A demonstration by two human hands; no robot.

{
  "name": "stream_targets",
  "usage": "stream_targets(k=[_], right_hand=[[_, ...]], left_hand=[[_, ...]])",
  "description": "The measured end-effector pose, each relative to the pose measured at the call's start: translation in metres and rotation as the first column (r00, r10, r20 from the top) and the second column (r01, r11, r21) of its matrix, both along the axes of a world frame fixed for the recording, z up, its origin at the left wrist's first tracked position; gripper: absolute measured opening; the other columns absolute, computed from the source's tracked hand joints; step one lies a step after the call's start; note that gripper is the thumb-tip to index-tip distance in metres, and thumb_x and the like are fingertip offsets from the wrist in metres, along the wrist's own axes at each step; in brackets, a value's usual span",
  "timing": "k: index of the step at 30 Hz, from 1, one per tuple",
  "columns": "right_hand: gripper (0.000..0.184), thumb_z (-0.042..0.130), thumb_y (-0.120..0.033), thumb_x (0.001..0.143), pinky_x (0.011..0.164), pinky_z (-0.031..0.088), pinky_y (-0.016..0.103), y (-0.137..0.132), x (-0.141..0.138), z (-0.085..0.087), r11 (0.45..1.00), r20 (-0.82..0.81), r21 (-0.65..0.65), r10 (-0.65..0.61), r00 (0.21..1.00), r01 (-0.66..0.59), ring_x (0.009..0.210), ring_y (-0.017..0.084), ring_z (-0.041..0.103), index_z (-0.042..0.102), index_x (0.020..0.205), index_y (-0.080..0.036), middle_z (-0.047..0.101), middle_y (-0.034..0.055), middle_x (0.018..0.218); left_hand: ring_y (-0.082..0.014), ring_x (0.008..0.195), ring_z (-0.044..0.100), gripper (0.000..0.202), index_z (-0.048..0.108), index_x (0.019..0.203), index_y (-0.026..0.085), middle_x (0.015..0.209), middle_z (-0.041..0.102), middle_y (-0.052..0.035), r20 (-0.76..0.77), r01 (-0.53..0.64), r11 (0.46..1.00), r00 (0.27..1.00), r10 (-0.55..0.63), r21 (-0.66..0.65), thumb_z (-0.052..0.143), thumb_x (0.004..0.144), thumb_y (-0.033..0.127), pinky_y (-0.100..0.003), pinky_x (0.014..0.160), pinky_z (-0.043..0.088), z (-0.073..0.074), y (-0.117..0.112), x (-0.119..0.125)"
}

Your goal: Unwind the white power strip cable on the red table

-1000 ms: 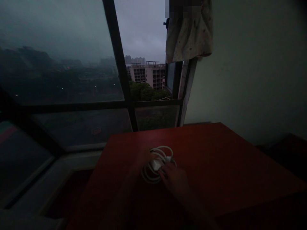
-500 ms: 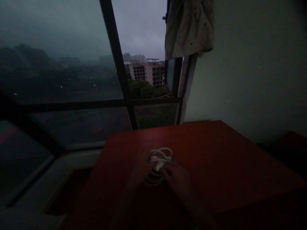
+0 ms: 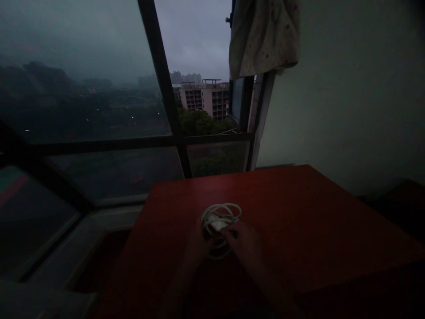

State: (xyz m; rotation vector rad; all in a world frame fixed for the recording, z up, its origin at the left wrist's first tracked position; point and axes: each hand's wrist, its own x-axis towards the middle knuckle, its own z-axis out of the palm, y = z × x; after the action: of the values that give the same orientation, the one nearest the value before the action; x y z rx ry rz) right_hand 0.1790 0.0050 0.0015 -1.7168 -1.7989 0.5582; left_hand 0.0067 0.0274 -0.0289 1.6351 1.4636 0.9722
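- Nearest, at the bottom middle, two bare forearms reach forward in very dim light.
- The left hand (image 3: 196, 244) lies against the left side of a coil of cable, its thumb reaching in along the near edge; the darkness hides whether it grips, so that cannot be told.
- The right hand (image 3: 245, 241) comes in from the other side, thumb and fingers pinched together on the coil beside a pale block.
- Between both hands is the white cable (image 3: 229, 205), wound in several loose loops on the counter, toward its left half. The white block (image 3: 218, 225), perhaps a plug, sits in the middle of the loops; its details are too dark to make out.
- The counter (image 3: 292, 212) is reddish brown and smooth, its far edge near the window.
- Beyond stands a large dark window frame (image 3: 162, 71), with a spotted cloth (image 3: 265, 40) hanging at its upper right and a pale green wall (image 3: 348, 97) to the right.
- Outside: dark trees (image 3: 199, 123), a pale multi-storey building (image 3: 212, 99) and, farthest, a grey, cloudy sky (image 3: 195, 40).
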Motion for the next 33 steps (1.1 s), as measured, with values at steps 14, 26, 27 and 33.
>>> stream_targets(k=[14,26,27,33], right_hand=[[0.015,0.059,-0.029,0.085,0.078,0.047,0.025,-0.010,0.009,0.006,0.989,0.042,0.102,0.108,0.993,-0.112,0.087,0.017,0.065,0.073,0.088,-0.025,0.071,0.0026,0.095],[0.016,0.057,-0.027,0.086,0.075,0.046,0.022,-0.006,0.037,0.005,0.942,-0.037,0.108,0.323,0.946,-0.318,0.084,0.014,0.063,0.073,0.089,-0.025,0.070,0.0011,0.092],[0.016,0.057,-0.027,0.086,0.075,0.046,0.021,-0.007,0.037,0.005,0.938,-0.038,0.108,0.334,0.942,-0.329,0.083,0.013,0.063,0.072,0.088,-0.025,0.069,0.0010,0.091],[0.016,0.056,-0.028,0.087,0.075,0.045,0.022,-0.010,0.035,0.008,0.934,0.091,0.067,0.344,0.935,-0.350,0.085,0.014,0.063,0.071,0.093,-0.026,0.069,0.0006,0.096]], left_hand=[[-0.0238,0.094,0.065,0.053,0.054,0.115,0.021,0.107,0.068,-0.0085,-0.204,-0.256,0.967,0.946,0.251,0.003,0.071,0.065,0.026,-0.029,0.075,0.049,0.031,-0.002,0.024],[-0.0242,0.095,0.066,0.049,0.060,0.112,0.013,0.107,0.070,-0.0098,0.247,0.055,0.997,0.968,-0.039,-0.058,0.065,0.064,0.018,-0.036,0.086,0.052,0.027,0.016,-0.010],[-0.0247,0.095,0.066,0.049,0.060,0.112,0.013,0.107,0.071,-0.0104,0.289,0.075,0.995,0.956,-0.052,-0.068,0.066,0.063,0.018,-0.036,0.086,0.052,0.028,0.017,-0.010],[-0.0228,0.088,0.067,0.043,0.065,0.101,0.015,0.098,0.073,-0.0071,0.251,0.045,0.997,0.968,-0.029,-0.057,0.062,0.059,0.014,-0.034,0.082,0.052,0.038,0.019,-0.009]])
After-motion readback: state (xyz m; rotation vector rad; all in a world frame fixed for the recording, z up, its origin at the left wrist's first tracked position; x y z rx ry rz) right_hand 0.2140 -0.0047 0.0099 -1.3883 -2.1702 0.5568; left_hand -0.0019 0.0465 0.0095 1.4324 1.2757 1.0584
